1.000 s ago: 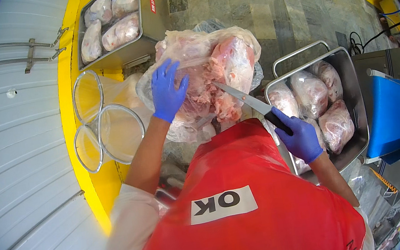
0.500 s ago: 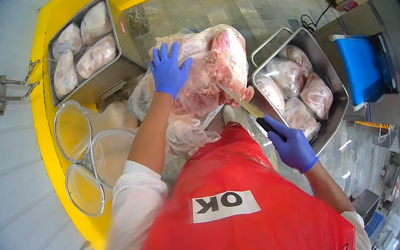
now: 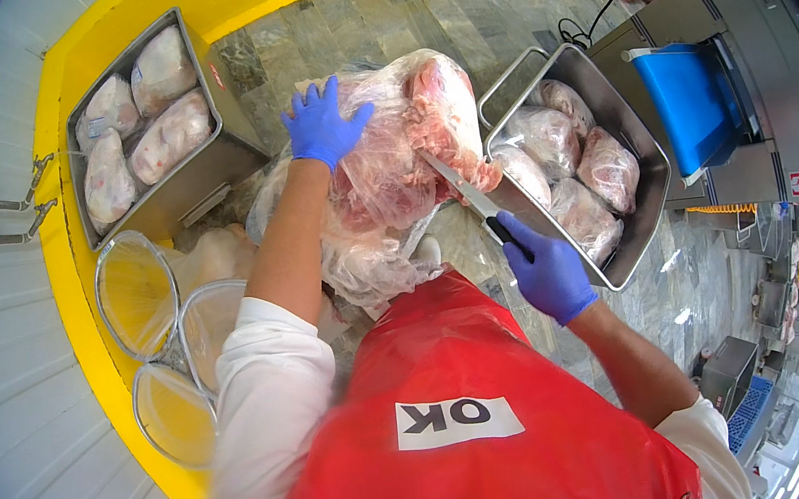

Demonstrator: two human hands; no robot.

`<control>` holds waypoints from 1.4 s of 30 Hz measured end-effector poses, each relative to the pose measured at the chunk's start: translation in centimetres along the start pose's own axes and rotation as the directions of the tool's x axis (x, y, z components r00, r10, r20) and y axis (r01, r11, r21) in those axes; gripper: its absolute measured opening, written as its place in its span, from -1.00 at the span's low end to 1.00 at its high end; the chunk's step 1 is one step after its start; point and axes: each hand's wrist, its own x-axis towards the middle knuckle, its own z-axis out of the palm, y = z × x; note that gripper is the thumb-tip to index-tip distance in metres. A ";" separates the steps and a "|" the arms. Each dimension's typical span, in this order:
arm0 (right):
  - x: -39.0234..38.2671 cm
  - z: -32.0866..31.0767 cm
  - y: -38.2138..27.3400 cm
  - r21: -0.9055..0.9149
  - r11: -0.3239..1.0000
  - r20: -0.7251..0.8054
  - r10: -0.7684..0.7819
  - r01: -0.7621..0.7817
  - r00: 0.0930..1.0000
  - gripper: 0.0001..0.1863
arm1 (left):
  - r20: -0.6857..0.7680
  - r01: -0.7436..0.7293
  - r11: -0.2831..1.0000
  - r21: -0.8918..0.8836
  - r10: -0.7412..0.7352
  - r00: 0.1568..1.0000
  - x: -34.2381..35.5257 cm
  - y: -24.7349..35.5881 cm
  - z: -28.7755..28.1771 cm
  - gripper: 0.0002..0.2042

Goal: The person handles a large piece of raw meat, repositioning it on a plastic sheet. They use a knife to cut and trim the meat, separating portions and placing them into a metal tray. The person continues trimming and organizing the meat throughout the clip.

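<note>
My left hand point(image 3: 325, 126), in a blue glove, lies with fingers spread on a big pale-pink slab of raw meat point(image 3: 444, 102). Clear plastic film point(image 3: 387, 269) wraps much of the meat and hangs in folds toward me. In my right hand point(image 3: 552, 275), also gloved in blue, is the black handle of a knife point(image 3: 465, 186). Its blade points up and left, the tip at the meat's ragged right-hand part. Whether the tip is sunk into the meat I cannot tell. What supports the meat is mostly hidden beneath it.
At right stands a metal tub point(image 3: 636, 143) holding several bagged meat pieces. Another metal bin point(image 3: 239, 139) with wrapped pieces is at far left. Three round hoops with clear bags point(image 3: 137, 299) stand nearer on the left. A blue panel point(image 3: 689, 110) hangs by steel cabinets.
The view has shifted, so most surroundings appear farther left. My right hand still holds the knife, its tip close to the same ragged part. My left hand stays on the meat.
</note>
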 end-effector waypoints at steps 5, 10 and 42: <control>-1.9 5.6 1.3 0.240 0.970 -0.061 0.042 -0.026 0.997 -0.45 | 0.078 0.005 1.000 -0.026 -0.003 0.997 1.2 -1.0 -0.5 -0.03; -3.1 12.6 1.5 0.424 0.905 -0.120 0.105 -0.044 0.987 -0.37 | 0.041 -0.009 1.000 -0.023 0.010 0.999 0.6 -0.7 -0.4 -0.05; -4.3 13.7 4.3 0.635 0.772 -0.086 0.082 -0.009 0.993 -0.36 | -0.069 -0.092 0.995 -0.036 0.089 0.994 1.0 -1.7 1.5 -0.12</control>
